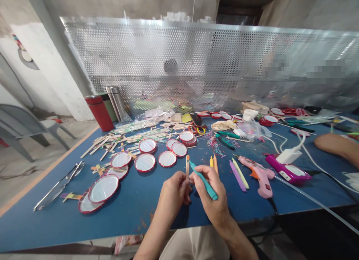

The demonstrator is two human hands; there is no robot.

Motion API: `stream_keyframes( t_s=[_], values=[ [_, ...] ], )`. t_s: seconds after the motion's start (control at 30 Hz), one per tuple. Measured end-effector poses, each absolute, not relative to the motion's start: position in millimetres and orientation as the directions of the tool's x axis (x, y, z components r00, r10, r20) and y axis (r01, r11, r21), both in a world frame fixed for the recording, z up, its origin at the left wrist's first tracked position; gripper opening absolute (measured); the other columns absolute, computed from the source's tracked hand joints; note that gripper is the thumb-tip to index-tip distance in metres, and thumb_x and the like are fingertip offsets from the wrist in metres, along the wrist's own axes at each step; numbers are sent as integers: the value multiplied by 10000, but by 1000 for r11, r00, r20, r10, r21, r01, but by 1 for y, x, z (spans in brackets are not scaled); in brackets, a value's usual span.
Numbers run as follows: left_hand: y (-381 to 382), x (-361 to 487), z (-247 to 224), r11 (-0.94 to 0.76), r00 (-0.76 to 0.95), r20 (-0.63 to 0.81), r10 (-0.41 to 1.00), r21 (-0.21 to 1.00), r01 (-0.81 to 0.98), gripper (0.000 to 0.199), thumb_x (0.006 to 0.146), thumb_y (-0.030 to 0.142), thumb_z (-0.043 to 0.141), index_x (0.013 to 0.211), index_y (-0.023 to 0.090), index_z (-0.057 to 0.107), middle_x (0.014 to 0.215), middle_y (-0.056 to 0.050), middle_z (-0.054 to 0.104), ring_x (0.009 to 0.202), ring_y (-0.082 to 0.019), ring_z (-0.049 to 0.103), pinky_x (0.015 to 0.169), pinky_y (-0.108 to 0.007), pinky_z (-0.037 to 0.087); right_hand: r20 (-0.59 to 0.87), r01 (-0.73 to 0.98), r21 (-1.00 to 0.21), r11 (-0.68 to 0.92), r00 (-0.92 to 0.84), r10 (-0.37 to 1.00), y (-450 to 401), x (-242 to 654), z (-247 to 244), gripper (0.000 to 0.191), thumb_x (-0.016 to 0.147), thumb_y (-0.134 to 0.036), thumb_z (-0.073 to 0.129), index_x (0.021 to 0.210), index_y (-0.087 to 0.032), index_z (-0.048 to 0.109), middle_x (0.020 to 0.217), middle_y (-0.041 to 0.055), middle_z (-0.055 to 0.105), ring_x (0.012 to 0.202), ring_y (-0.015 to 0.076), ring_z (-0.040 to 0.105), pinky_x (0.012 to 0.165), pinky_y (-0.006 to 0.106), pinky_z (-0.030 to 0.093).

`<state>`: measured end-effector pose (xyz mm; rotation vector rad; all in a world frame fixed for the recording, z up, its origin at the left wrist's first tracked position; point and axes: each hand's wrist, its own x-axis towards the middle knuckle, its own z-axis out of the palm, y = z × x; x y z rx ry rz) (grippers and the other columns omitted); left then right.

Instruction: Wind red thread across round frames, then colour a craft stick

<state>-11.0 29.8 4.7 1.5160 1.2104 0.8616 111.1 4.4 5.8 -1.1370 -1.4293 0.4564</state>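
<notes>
My left hand (174, 191) pinches a popsicle stick (187, 166) upright near the table's front edge; its upper end is coloured orange. In my right hand (211, 192) is a teal marker (204, 181), its tip close beside the stick's upper part. Whether the tip touches the wood I cannot tell. Just beyond my right hand lie a yellow marker (211, 161) and an orange marker (215, 164). A purple marker (238, 176) and a pale yellow-green marker (241, 173) rest further right.
A pink glue gun (257, 174) and a purple power strip (287, 168) with cables lie at right. Round red-rimmed discs (103, 189), loose sticks (106, 146) and eyeglasses (60, 185) spread leftward. Behind stand a red tumbler (99, 112) and a perforated metal screen (190, 65). Another person's arm (336, 148) rests far right.
</notes>
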Motion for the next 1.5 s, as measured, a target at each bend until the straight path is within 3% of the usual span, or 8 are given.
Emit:
stream_keyframes(
  t_s=[0.93,1.5],
  values=[
    [29,-11,5,-40,254,-30,967,963,268,159,817,316,437,687,226,445,482,61,531,391,-126,559,395,-198,432,539,330,-818,470,156,828,3,111,4,94,906,-224,514,999,-218,528,784,-9,641,695,126,649,648,221,530],
    [30,-11,2,-53,249,-17,968,960,274,140,816,299,425,702,222,451,492,55,537,393,-130,567,387,-200,429,535,345,-815,465,142,833,2,110,6,109,902,-235,515,1004,-202,537,826,14,661,703,131,651,651,227,531]
  ],
)
